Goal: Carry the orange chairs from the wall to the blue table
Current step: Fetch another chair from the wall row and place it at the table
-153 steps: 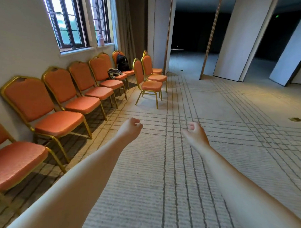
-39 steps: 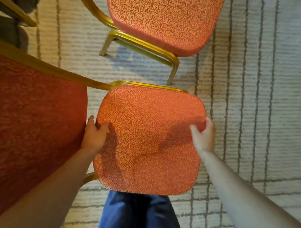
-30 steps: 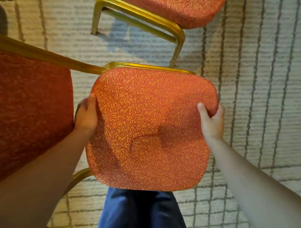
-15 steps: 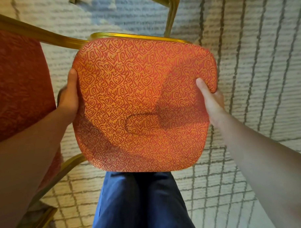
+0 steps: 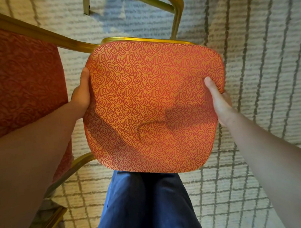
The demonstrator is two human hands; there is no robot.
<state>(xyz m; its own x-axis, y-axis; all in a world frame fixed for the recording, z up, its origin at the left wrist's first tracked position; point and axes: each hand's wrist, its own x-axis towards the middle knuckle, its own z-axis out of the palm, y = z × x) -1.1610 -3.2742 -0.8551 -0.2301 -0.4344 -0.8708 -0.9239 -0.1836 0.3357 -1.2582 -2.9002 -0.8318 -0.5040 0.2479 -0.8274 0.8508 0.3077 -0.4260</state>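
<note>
**A:** Where is the chair (image 5: 153, 105)?

**B:** Right below the camera, seat up. Its orange patterned cushion fills the middle of the view. The backrest (image 5: 22, 75) stands at the left edge, joined to the seat by the gold frame (image 5: 72, 42).

**A:** And the left grip (image 5: 81, 97)?

**B:** It clasps the seat's left edge, on the side next to the backrest. The thumb lies along the top of the cushion. The fingers go under the seat and are hidden.

**A:** The right grip (image 5: 219, 103)?

**B:** It holds the opposite edge, near the far right corner. The thumb presses on top and dimples the fabric, and the fingers wrap underneath. Both bare forearms reach in from the bottom corners.

**A:** Is the chair off the floor?

**B:** I cannot tell. Its legs are hidden under the seat.

**A:** What lies beneath?

**B:** Pale carpet (image 5: 257, 76) with grey lines crossing in a grid. The near edge of the seat covers the top of the person's blue trousers (image 5: 146, 202).

**A:** Any other chairs?

**B:** 1 more, at the top. Only its gold legs (image 5: 176, 19) show, standing on the carpet just beyond the far rim of the gripped seat.
</note>
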